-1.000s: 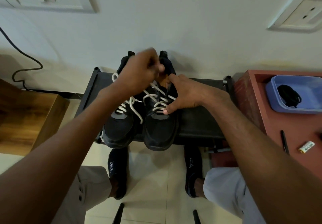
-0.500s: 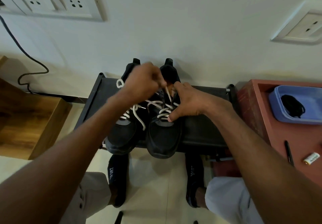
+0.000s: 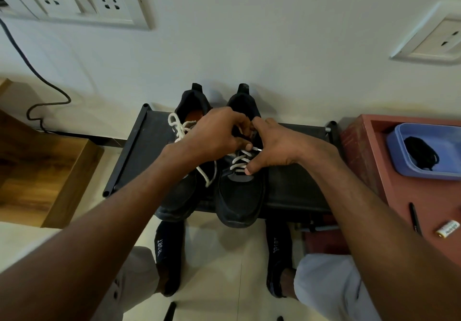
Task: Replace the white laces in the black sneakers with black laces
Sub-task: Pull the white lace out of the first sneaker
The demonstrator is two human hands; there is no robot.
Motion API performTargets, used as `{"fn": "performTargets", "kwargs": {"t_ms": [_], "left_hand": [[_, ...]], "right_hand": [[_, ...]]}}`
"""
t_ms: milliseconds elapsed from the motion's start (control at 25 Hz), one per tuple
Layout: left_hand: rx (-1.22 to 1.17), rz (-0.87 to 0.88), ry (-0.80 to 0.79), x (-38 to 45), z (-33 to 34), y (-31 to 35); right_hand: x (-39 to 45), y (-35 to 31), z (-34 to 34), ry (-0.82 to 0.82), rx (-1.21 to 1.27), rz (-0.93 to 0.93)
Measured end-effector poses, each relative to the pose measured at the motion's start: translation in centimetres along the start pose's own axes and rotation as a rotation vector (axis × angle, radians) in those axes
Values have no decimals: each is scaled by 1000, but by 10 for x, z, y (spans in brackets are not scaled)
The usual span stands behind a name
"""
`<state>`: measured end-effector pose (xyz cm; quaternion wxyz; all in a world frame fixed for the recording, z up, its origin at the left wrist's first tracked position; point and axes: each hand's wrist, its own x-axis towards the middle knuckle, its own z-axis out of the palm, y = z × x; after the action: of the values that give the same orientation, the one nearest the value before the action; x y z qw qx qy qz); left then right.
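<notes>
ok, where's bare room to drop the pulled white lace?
Free: black rack top right of the right sneaker; red table between blue tray and black pen. Crowded: both hands over the sneaker tongues; tray holds black laces.

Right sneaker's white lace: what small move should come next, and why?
Probably draw the freed lace end out of the next eyelet down. The left hand pinches the white lace, which is loose at the right sneaker's top while lower rows stay threaded; the right hand steadies it.

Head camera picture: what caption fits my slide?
Two hands unthreading white laces from black sneakers on a black rack.
</notes>
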<state>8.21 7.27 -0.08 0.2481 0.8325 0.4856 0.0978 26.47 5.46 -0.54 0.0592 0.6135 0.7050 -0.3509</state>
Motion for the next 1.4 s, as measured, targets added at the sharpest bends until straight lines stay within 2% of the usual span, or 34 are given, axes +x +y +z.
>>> {"fn": "performTargets", "kwargs": {"t_ms": [160, 240, 320, 400, 520, 560, 600, 640, 680, 760, 800, 880, 960, 1040, 1160, 1280, 1400], "left_hand": [[45, -10, 4, 1, 5, -2], [0, -25, 14, 0, 4, 0], [-101, -112, -3, -1, 4, 6], [-346, -260, 25, 0, -2, 7], [-1032, -493, 191, -4, -37, -3], [-1136, -523, 242, -6, -50, -8], [-1093, -527, 282, -9, -60, -9], [-885, -524, 309, -13, -65, -8], [-576, -506, 300, -17, -65, -5], [-28, -487, 224, -25, -60, 3], [146, -510, 155, -28, -57, 5], [338, -545, 40, -35, -50, 6], [410, -437, 55, -37, -44, 3], [338, -293, 78, -34, -37, 5], [316, -160, -137, -25, -19, 9], [321, -158, -260, -16, 2, 5], [142, -230, -225, -9, 2, 2]], "right_hand": [[0, -1, 0, -5, 11, 12], [-1, -3, 0, -3, 10, 15], [-1, -5, 1, 4, 11, 25], [-3, -4, 0, -6, 23, 46], [-5, 0, -3, -12, 47, 38], [-5, 0, -3, -16, 55, 29], [-4, -1, -2, -22, 63, 20], [-3, -1, -2, -31, 67, 13], [-2, -3, -2, -41, 68, 8], [-1, -7, -4, -25, 68, -22], [-1, -10, -6, 17, 69, -49], [-3, -18, -6, 130, 73, -88], [-3, -27, -2, 215, 25, -84], [0, -31, 4, 239, -64, -60], [2, -32, 9, 192, -70, -50], [0, -31, 6, 192, 2, -51], [-7, -27, -1, 204, 205, 16]]}}
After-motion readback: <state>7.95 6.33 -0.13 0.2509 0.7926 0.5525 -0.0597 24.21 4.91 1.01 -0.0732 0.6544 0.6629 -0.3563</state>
